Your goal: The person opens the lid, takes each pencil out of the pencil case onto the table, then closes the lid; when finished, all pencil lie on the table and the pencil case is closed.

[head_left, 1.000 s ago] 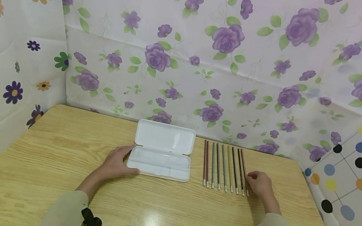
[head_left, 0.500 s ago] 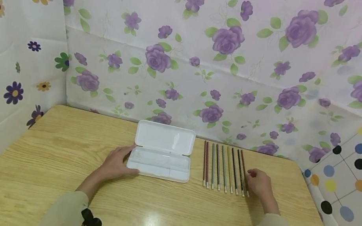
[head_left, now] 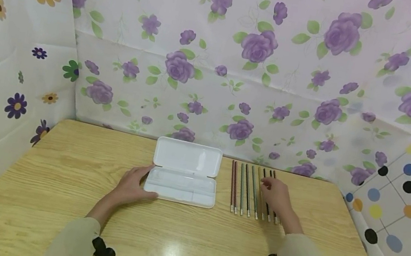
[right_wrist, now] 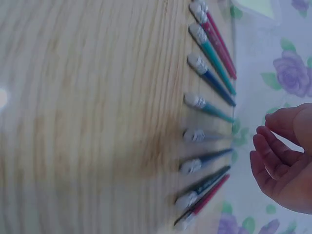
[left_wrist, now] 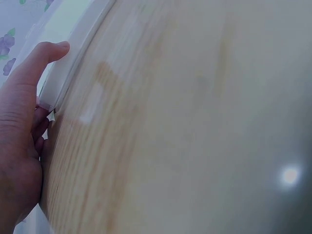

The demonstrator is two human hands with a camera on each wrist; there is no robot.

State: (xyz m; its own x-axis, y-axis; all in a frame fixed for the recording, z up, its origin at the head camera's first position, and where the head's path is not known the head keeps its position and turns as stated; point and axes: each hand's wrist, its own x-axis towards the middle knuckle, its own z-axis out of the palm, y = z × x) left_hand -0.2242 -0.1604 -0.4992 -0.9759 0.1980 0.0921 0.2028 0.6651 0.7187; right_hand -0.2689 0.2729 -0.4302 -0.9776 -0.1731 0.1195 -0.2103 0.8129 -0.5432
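A white pencil case (head_left: 181,181) lies open on the table, its lid (head_left: 187,157) tipped back. My left hand (head_left: 132,186) grips its left end, the thumb at the front edge and the fingers around the back corner. In the left wrist view, that thumb (left_wrist: 43,57) lies over the case's rim (left_wrist: 66,73). To the right, several pencils lie in a row, erasers toward me, including a dark red pencil (head_left: 232,187) and a teal pencil (head_left: 242,188). Over the row's right part hovers my right hand (head_left: 277,199), fingers loosely bent and holding nothing, hiding parts of those pencils.
The wooden table (head_left: 154,237) reaches a flowered cloth wall (head_left: 210,101) just behind the case and pencils. Patterned cloths also stand at the left and right sides. Black wrist cameras (head_left: 103,251) hang below both sleeves.
My right hand has moved left, from beside the rightmost pencil to above the pencils around the yellow one. The pencils keep their places. My left hand has stayed on the case.
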